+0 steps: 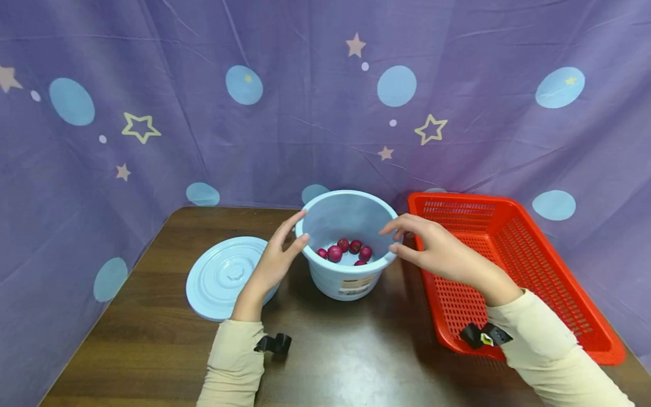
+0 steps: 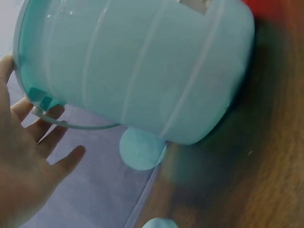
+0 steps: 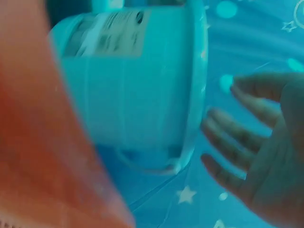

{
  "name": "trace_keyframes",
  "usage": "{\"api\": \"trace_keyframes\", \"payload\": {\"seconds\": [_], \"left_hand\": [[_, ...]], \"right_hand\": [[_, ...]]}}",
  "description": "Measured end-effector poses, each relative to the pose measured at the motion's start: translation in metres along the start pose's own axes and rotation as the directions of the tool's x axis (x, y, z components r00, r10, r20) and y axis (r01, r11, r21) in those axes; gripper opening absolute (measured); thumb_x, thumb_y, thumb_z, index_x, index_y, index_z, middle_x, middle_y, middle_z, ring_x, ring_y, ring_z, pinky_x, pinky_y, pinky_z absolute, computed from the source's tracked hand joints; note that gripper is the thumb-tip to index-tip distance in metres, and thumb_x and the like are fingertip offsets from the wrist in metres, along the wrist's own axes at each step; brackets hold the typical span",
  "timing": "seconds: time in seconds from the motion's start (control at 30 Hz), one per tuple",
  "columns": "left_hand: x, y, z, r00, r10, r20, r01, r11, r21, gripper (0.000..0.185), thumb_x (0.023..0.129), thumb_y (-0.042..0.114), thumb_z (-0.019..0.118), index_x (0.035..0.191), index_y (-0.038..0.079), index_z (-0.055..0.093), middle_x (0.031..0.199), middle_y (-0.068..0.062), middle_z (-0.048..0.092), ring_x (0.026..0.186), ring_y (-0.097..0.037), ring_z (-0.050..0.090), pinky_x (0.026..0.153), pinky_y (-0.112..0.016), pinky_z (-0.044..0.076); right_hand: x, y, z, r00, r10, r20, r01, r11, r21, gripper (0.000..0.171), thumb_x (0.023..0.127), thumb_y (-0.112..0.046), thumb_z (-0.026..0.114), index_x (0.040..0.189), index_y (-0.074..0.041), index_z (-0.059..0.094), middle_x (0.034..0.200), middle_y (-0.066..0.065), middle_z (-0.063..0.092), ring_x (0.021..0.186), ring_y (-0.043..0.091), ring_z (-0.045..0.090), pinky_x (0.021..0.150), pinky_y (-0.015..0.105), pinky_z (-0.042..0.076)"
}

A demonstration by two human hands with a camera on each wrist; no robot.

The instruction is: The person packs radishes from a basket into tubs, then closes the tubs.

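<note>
- Between my two hands, at the middle of the table: one pale blue bucket (image 1: 347,249), upright, mouth open to the ceiling, its long axis vertical, a paper label low on the near wall.
- Inside the bucket, on its floor: a small cluster of dark red round fruits (image 1: 346,250), lying loose and close together; I cannot tell the exact kind.
- Left hand (image 1: 272,263): on the bucket's left side, fingers straight and spread, thumb tip at the wall just under the rim, forefinger reaching up toward the rim. From the left wrist view the palm faces the wall with a gap between them, so I judge it near or barely touching, not gripping.
- Right hand (image 1: 437,249): on the bucket's right side, fingers relaxed and slightly arched, fingertips at the rim; the right wrist view shows the fingers spread and a little apart from the wall. It holds nothing.
- Nearness: both hands flank the bucket about equally, one to each side, palms turned inward.
- Left of the bucket, flat on the table and partly under my left wrist: one matching blue lid (image 1: 224,277), off the bucket.
- Right of the bucket, just beside it: one red mesh basket (image 1: 513,265), long axis running away from me, under my right forearm.
- Beneath all: a dark wooden table (image 1: 335,350); behind, a purple cloth (image 1: 203,85) with stars and dots.
</note>
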State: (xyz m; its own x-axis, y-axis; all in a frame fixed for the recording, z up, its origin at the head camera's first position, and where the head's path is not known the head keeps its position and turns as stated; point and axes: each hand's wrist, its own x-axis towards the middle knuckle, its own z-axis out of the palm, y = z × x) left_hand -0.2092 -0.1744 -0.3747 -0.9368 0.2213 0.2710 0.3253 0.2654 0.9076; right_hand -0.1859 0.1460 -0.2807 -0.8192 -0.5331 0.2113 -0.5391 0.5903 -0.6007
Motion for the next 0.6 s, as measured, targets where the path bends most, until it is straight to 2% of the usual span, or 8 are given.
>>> {"api": "trace_keyframes", "payload": {"seconds": [0.13,0.2,0.37,0.5,0.6], "left_hand": [[0.0,0.0,0.003,0.999,0.032,-0.043,-0.033,0.999,-0.034,0.055,0.1,0.026,0.057,0.153,0.019,0.041,0.157,-0.002,0.033,0.144,-0.023,0.027,0.115,-0.053,0.023],[0.0,0.001,0.003,0.998,0.038,-0.059,-0.04,0.999,-0.029,0.054,0.1,0.027,0.057,0.152,0.019,0.043,0.158,0.0,0.032,0.146,-0.021,0.023,0.116,-0.054,0.018],[-0.005,0.006,-0.004,0.996,0.046,-0.078,-0.047,0.999,-0.018,0.051,0.102,0.028,0.056,0.15,0.017,0.045,0.159,0.002,0.03,0.147,-0.019,0.019,0.116,-0.057,0.012],[-0.012,0.007,-0.016,0.995,0.06,-0.084,-0.059,0.998,0.02,0.049,0.102,0.026,0.055,0.15,0.02,0.045,0.158,0.005,0.03,0.147,-0.018,0.019,0.117,-0.056,0.011],[-0.02,0.007,-0.029,0.994,0.075,-0.085,-0.071,0.996,0.048,0.049,0.102,0.023,0.056,0.15,0.022,0.045,0.158,0.006,0.031,0.147,-0.016,0.021,0.116,-0.054,0.017]], "right_hand": [[-0.004,-0.014,0.005,0.997,0.003,-0.082,0.0,1.0,0.031,0.025,0.092,-0.01,0.071,0.116,-0.014,0.067,0.109,-0.004,0.065,0.091,0.012,0.061,0.079,0.033,0.053],[-0.005,-0.023,0.009,0.993,0.003,-0.114,0.004,0.998,0.064,0.024,0.092,-0.011,0.071,0.116,-0.013,0.068,0.107,-0.003,0.066,0.086,0.013,0.062,0.073,0.03,0.053],[-0.005,-0.043,0.02,0.99,0.01,-0.139,0.011,0.989,0.149,0.024,0.092,-0.012,0.071,0.116,-0.018,0.068,0.099,-0.006,0.067,0.076,0.015,0.061,0.064,0.027,0.05],[-0.006,-0.055,0.033,0.987,-0.023,-0.16,0.064,0.965,0.255,0.023,0.094,-0.01,0.069,0.116,-0.017,0.068,0.101,-0.007,0.069,0.083,0.016,0.065,0.073,0.03,0.052],[-0.004,-0.063,0.046,0.982,-0.062,-0.179,0.12,0.934,0.337,0.022,0.094,-0.008,0.067,0.116,-0.014,0.068,0.107,-0.007,0.069,0.092,0.016,0.066,0.081,0.032,0.052]]}}
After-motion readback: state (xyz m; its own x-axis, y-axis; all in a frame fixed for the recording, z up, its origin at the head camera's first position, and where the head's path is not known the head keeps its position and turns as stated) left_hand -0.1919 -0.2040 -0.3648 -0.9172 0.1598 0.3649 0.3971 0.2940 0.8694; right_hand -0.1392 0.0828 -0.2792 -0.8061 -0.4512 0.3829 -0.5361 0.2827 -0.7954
